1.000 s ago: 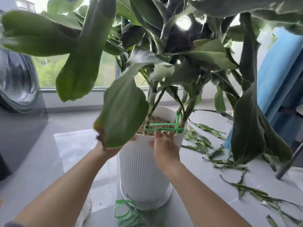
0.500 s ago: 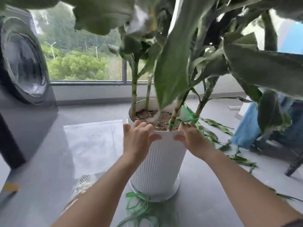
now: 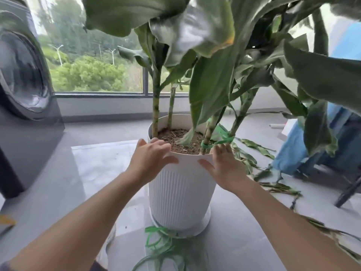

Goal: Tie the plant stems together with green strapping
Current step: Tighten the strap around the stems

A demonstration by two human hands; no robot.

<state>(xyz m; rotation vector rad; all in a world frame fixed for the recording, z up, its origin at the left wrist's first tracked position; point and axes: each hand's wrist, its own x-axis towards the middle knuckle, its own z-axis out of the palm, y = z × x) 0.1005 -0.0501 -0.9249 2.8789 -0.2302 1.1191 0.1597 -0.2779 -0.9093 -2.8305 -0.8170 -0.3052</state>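
A white ribbed pot [image 3: 181,188] stands on the floor with several plant stems in its soil. Green strapping [image 3: 216,142] is looped round the two right stems [image 3: 210,132] near the rim. Two more stems [image 3: 156,106] rise bare at the left. My left hand [image 3: 150,159] lies on the pot's left rim, fingers over the edge and thumb spread on the wall. My right hand [image 3: 224,165] presses flat on the pot's right side, its fingertips just under the strapping. A loose tangle of strapping [image 3: 162,243] lies on the floor in front of the pot.
A dark washing machine [image 3: 25,75] stands close on the left. Cut leaves [image 3: 254,149] litter the floor to the right, beside blue cloth [image 3: 293,153] and a dark chair leg [image 3: 347,192]. A white sheet [image 3: 101,163] lies under the pot's left side. Big leaves hang overhead.
My left hand came out from behind a leaf onto the pot's rim. The strapped stems swung from the front to the right side. My right hand slid to the right wall.
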